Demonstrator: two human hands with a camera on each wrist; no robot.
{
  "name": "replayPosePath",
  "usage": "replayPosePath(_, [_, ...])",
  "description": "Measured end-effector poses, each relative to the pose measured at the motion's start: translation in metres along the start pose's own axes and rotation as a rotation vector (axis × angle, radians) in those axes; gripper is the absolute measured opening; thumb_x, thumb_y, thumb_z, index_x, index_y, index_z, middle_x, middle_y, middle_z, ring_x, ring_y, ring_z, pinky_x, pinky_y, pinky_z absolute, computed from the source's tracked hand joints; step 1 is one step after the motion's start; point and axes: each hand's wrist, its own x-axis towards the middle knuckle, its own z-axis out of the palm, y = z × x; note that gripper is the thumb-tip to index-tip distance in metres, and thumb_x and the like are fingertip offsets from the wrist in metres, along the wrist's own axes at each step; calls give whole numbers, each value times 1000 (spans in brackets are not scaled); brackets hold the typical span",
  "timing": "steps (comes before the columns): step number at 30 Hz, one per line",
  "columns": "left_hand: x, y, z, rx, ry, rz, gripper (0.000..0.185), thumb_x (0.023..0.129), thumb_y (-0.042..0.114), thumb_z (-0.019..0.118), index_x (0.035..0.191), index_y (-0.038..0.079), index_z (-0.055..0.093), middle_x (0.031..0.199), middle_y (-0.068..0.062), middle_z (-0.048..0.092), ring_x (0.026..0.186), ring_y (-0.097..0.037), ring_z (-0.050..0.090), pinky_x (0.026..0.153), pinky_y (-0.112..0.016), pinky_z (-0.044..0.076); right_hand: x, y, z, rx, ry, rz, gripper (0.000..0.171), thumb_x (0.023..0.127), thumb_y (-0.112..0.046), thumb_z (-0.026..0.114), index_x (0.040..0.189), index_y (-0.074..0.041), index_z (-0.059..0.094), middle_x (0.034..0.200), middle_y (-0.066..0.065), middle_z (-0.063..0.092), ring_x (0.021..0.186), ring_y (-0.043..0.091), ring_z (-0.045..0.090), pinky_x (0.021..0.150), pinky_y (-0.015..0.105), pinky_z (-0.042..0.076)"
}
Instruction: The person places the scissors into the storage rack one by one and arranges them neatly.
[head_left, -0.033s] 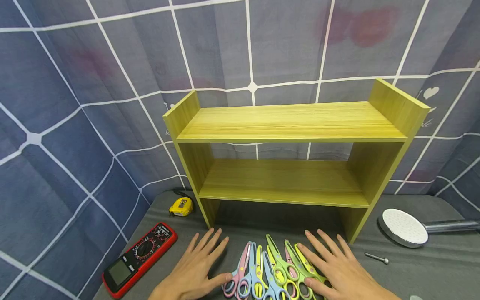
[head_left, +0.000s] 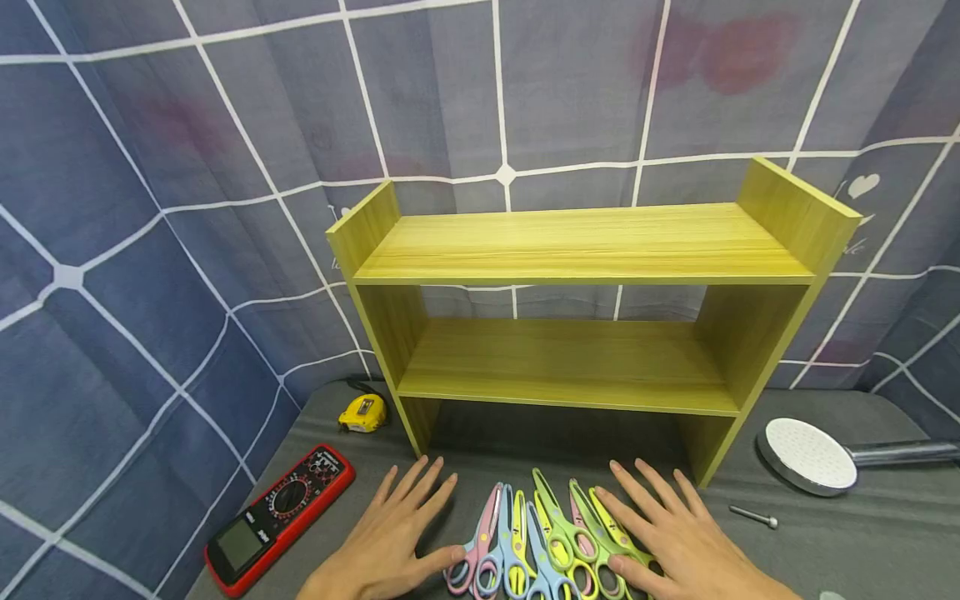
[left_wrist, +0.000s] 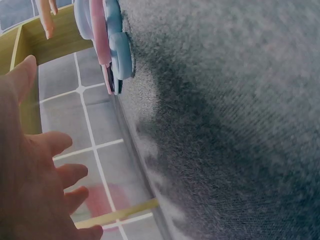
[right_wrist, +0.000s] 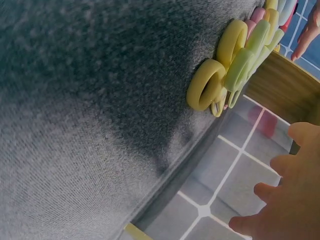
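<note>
Lying fanned at the bottom centre of the head view, the scissors (head_left: pixel 540 542) sit on the grey cloth (head_left: pixel 825 533) directly between the two hands, handles toward the lower edge of the frame and blades pointing up toward the yellow shelf (head_left: pixel 585 250); their long axes run roughly bottom to top, spreading slightly like a fan. The left hand (head_left: pixel 393 537) lies flat to the left of the bunch with fingers straight and spread, holding nothing, its thumb just touching or nearly touching the pink handle loops. The right hand (head_left: pixel 671 537) lies flat at the right, fingers also straight and spread, and it overlaps the green pairs at that edge, so it looks the closer of the two, though it grips none of them. The left wrist view shows the pink and blue handles (left_wrist: pixel 107 45) edge-on in its upper left, apart from the open left palm (left_wrist: pixel 30 170), a gap the head view leaves unclear. The right wrist view shows the yellow and green loops (right_wrist: pixel 225 70) stacked at upper right. Only the head view takes in the multimeter (head_left: pixel 277 517), tape measure (head_left: pixel 363 412), shower head (head_left: pixel 806 454) and small bolt (head_left: pixel 753 517).
</note>
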Motion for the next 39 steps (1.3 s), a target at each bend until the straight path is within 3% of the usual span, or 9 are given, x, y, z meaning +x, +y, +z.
replayPosePath(11, [0, 1, -1, -3, 3, -2, 78, 93, 66, 51, 152, 16, 40, 159, -9, 28, 147, -32, 20, 111, -64, 16, -2, -2, -1, 16, -15, 20, 62, 90, -57, 62, 142, -25, 55, 160, -4, 26, 147, 18, 11, 91, 60, 30])
replayPosePath(17, [-1, 0, -1, 8, 75, -41, 75, 93, 63, 54, 150, 16, 43, 156, -10, 35, 145, -33, 25, 109, -65, 19, -2, -7, 2, 44, -22, 21, 64, 88, -54, 66, 143, -24, 54, 160, -5, 27, 147, 7, -2, 97, 58, 27])
replayPosePath(19, [0, -2, -2, -10, 196, -74, 71, 91, 59, 60, 146, 14, 50, 149, -9, 46, 140, -32, 35, 108, -61, 25, -1, -9, 2, 61, 9, 2, 65, 87, -52, 69, 143, -21, 54, 157, -1, 33, 147, 7, 5, 109, 51, 18])
replayPosePath(22, [9, -7, -7, -114, 496, -155, 54, 88, 40, 74, 129, 8, 63, 126, -7, 63, 120, -27, 55, 99, -47, 40, 3, -13, 1, 108, 72, -34, 64, 85, -46, 74, 139, -18, 57, 146, 2, 48, 140, 17, 33, 112, 30, 15])
replayPosePath(25, [22, -16, -16, -347, 784, -260, 37, 86, 17, 78, 117, 2, 64, 107, -9, 63, 101, -24, 59, 89, -31, 45, 9, -19, 0, 175, 84, -63, 57, 85, -42, 76, 134, -17, 61, 133, 1, 58, 118, 20, 53, 99, 31, 38])
replayPosePath(28, [36, -27, -28, -644, 899, -369, 41, 89, 9, 74, 124, -2, 54, 113, -14, 55, 107, -23, 53, 92, -24, 42, 14, -26, 4, 250, 29, -86, 48, 89, -38, 74, 131, -17, 63, 125, 1, 61, 110, 17, 56, 80, 39, 51])
replayPosePath(32, [53, -42, -44, -903, 784, -463, 60, 97, 21, 67, 145, 1, 36, 135, -17, 43, 127, -26, 44, 103, -36, 39, 20, -33, 14, 294, -80, -129, 43, 94, -38, 68, 130, -16, 62, 122, 7, 61, 106, 21, 57, 75, 41, 52])
replayPosePath(36, [67, -53, -53, -984, 590, -454, 72, 101, 34, 57, 156, 7, 19, 149, -19, 33, 139, -35, 34, 110, -48, 32, 25, -36, 22, 290, -198, -110, 41, 95, -39, 64, 131, -19, 61, 119, 10, 61, 104, 26, 56, 71, 42, 51])
replayPosePath(39, [73, -56, -55, -980, 539, -397, 69, 103, 34, 54, 158, 10, 19, 149, -20, 37, 136, -36, 39, 109, -49, 33, 28, -36, 24, 301, -220, -90, 38, 93, -30, 67, 129, -21, 62, 115, 7, 60, 99, 23, 55, 65, 35, 46])
